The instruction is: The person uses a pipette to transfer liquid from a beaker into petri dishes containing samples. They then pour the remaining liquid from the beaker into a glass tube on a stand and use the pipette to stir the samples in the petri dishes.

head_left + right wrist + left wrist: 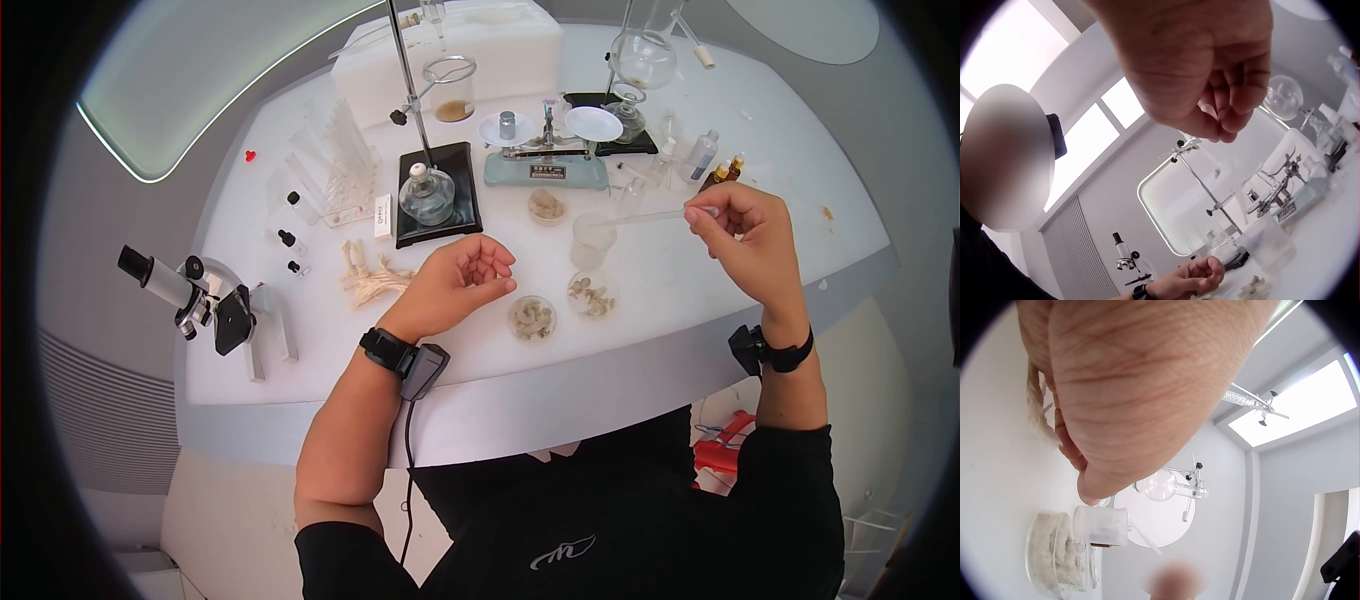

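Observation:
In the head view my right hand (750,245) pinches a clear plastic pipette (655,216) between thumb and fingers. The pipette points left, its far end over a translucent beaker (592,248). My left hand (455,285) holds nothing, palm turned inward with loosely curled fingers, behind and left of a round dish (532,320) of pale pieces. A second such dish (590,297) stands in front of the beaker. The left wrist view shows the beaker (1100,525) beyond my left hand (1129,387). Above the beaker (1267,245) in the right wrist view is my right hand (1191,69).
A balance (546,170) stands behind the beaker, with another dish (547,206) in front of it. Further left are a stand base (465,210) with a glass burner, a test tube rack, a pale branching object (378,280) and a microscope (215,300). Bottles (703,155) stand back right.

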`<action>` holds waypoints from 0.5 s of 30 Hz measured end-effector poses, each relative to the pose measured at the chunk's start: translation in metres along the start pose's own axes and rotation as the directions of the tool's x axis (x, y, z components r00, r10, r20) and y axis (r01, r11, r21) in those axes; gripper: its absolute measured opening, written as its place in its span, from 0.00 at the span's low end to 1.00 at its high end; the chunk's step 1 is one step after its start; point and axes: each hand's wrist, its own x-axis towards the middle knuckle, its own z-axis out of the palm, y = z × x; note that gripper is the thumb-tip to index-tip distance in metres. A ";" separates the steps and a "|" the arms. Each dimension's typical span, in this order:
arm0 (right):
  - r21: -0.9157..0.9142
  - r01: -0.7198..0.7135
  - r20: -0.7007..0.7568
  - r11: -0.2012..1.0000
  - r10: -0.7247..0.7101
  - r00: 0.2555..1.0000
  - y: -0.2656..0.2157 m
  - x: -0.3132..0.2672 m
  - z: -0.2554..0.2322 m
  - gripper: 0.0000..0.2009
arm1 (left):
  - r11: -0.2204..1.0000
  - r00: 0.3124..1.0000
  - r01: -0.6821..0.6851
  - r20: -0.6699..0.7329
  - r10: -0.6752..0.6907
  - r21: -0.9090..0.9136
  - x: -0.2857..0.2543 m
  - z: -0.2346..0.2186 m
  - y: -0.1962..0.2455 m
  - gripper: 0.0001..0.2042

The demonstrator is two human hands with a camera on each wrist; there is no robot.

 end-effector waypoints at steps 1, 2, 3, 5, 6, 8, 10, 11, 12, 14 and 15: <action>0.001 0.000 0.000 1.000 0.000 1.000 -0.001 -0.001 -0.001 0.03 | 1.000 1.000 0.000 0.000 0.000 0.001 0.000 0.000 0.000 0.11; -0.005 -0.011 0.006 1.000 0.011 1.000 -0.004 -0.001 -0.002 0.03 | 1.000 1.000 0.000 -0.001 0.000 0.004 0.000 0.000 0.000 0.11; -0.010 -0.023 0.013 1.000 0.023 1.000 -0.005 -0.002 -0.002 0.03 | 1.000 1.000 -0.001 -0.001 0.001 0.007 0.000 0.000 0.001 0.11; 0.005 -0.032 0.011 0.999 0.032 0.999 0.000 -0.001 -0.002 0.03 | 1.000 1.000 -0.004 -0.004 0.004 0.010 -0.001 0.000 0.001 0.11; 0.019 -0.043 0.009 0.999 0.043 0.999 0.002 -0.001 -0.002 0.03 | 1.000 1.000 -0.006 -0.006 0.006 0.012 -0.001 0.000 0.001 0.11; 0.027 -0.032 -0.009 0.999 0.032 0.999 -0.002 -0.002 -0.001 0.04 | 1.000 1.000 -0.005 -0.003 0.005 0.013 -0.001 0.000 0.002 0.11; 0.034 -0.021 -0.027 0.999 0.022 0.999 -0.003 -0.003 -0.001 0.04 | 1.000 1.000 -0.003 0.001 0.003 0.014 -0.001 0.000 0.002 0.11; 0.032 -0.027 -0.019 0.999 0.027 0.999 -0.001 -0.003 -0.001 0.04 | 1.000 1.000 -0.008 0.002 0.008 0.009 -0.001 0.000 0.000 0.11; 0.029 -0.033 -0.013 0.999 0.033 0.999 0.000 -0.003 -0.002 0.04 | 1.000 1.000 -0.013 0.004 0.013 0.005 0.000 -0.001 -0.001 0.11; 0.025 -0.022 -0.018 0.999 0.022 1.000 0.002 -0.005 -0.003 0.04 | 1.000 1.000 -0.010 0.005 0.010 0.007 0.000 0.000 0.000 0.11; 0.020 -0.011 -0.018 1.000 0.011 1.000 0.003 -0.005 -0.004 0.04 | 1.000 1.000 -0.006 0.003 0.006 0.007 -0.001 0.000 0.000 0.11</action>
